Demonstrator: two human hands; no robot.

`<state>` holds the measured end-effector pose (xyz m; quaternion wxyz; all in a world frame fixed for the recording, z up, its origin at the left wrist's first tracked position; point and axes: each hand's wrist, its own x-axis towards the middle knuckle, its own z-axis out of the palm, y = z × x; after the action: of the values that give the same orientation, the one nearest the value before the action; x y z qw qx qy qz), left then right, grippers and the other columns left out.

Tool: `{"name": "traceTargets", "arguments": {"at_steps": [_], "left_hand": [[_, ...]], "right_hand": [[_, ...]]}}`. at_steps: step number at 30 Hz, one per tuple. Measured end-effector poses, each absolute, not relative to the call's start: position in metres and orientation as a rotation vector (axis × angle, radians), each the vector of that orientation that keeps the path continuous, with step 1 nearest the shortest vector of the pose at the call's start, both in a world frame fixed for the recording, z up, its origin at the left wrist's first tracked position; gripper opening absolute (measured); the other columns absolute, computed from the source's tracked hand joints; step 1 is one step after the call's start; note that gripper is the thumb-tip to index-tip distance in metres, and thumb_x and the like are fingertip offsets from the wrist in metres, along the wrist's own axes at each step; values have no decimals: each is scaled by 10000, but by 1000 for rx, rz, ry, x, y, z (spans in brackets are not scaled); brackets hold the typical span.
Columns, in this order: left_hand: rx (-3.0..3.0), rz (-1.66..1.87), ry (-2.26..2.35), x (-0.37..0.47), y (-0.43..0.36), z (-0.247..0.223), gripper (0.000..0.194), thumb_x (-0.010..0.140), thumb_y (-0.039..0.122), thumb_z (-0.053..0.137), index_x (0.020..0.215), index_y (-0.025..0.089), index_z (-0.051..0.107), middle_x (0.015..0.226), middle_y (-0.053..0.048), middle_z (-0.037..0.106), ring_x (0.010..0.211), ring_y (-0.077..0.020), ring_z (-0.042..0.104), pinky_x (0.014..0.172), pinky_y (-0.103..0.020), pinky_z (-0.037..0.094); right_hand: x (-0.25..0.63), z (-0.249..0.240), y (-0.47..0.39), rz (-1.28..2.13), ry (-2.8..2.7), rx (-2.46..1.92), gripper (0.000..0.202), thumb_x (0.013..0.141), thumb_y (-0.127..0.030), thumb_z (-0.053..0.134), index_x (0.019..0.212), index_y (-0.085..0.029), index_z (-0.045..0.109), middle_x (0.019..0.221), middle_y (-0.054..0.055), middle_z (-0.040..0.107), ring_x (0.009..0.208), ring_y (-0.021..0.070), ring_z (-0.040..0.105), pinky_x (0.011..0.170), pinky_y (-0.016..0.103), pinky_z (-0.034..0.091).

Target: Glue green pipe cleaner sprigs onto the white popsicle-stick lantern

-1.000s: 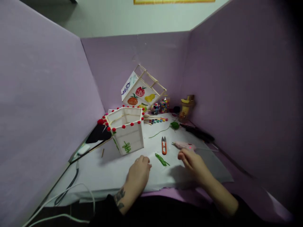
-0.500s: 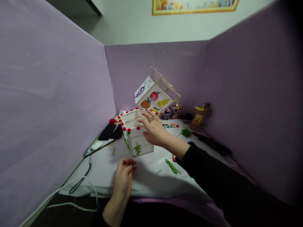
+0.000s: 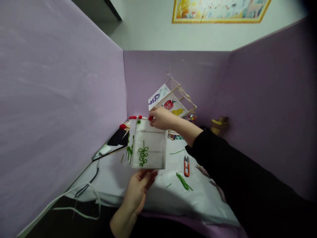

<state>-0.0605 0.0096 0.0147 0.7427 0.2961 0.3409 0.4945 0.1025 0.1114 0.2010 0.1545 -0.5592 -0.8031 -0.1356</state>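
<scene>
The white box (image 3: 155, 142) points lengthwise upward, right hand (image 3: 161, 118) gripping its rim. Left hand (image 3: 138, 188) nears the counter (image 3: 205, 200) edge, grip unclear.

Tipped the white box (image 3: 154, 142) since one second ago, turning the front panel squarely into view and hiding the open interior. Moved the right hand (image 3: 160, 118) from beside the pink glue gun (image 3: 203, 170) to the top rim; brought the left hand (image 3: 138, 186) to the lower edge.

Snips (image 3: 185, 168) right of the box (image 3: 154, 142)
</scene>
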Motion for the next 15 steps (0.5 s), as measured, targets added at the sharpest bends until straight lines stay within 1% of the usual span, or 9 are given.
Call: {"name": "traceTargets", "arguments": {"at_steps": [2, 4, 6, 8, 10, 12, 15], "left_hand": [[710, 1074, 751, -62, 7, 16, 348, 587, 203, 815, 904, 117, 700, 987, -134, 715, 822, -199, 674, 750, -291, 513], [740, 1095, 760, -64, 8, 15, 397, 544, 197, 837, 911, 138, 696, 982, -120, 714, 817, -201, 673, 731, -292, 513], [700, 1159, 747, -66, 11, 13, 370, 550, 207, 837, 883, 145, 688, 931, -98, 718, 796, -191, 672, 714, -283, 517], [591, 1216, 717, -67, 15, 14, 268, 634, 273, 791, 836, 138, 679, 849, -88, 717, 748, -176, 669, 682, -272, 528], [483, 1212, 697, -67, 19, 17, 210, 754, 326, 688, 817, 126, 677, 786, -91, 712, 700, -164, 666, 637, -255, 537], [410, 1182, 711, -67, 21, 24, 201, 844, 285, 579, 813, 116, 682, 746, -89, 705, 657, -147, 662, 596, -229, 540], [330, 1183, 747, -65, 22, 35, 223, 887, 171, 492, 775, 127, 680, 698, -61, 696, 619, -115, 656, 576, -188, 540]], "right_hand": [[105, 204, 116, -370, -2308, -1602, 177, 717, -161, 602, 863, -172, 702, 1066, 113, 607, 969, 265, 514, 790, 383, 429], [108, 205, 120, -350, -2310, -1596, 164, 729, -158, 597, 856, -180, 698, 1055, 104, 608, 944, 252, 523, 770, 371, 433], [109, 204, 122, -328, -2303, -1594, 161, 744, -137, 583, 852, -182, 694, 1031, 97, 614, 894, 225, 539, 756, 355, 437], [109, 202, 125, -310, -2284, -1596, 180, 755, -103, 561, 856, -177, 690, 1009, 95, 620, 864, 207, 548, 759, 347, 439], [107, 200, 126, -301, -2253, -1594, 201, 769, -87, 538, 871, -173, 688, 1007, 101, 620, 875, 210, 552, 782, 356, 437], [104, 198, 126, -299, -2226, -1588, 217, 797, -108, 517, 921, -175, 682, 1046, 109, 610, 925, 230, 547, 820, 384, 429], [103, 191, 116, -322, -2089, -1534, 306, 808, -154, 533, 1101, -184, 615, 1226, 127, 524, 1109, 285, 470, 916, 442, 387]]}}
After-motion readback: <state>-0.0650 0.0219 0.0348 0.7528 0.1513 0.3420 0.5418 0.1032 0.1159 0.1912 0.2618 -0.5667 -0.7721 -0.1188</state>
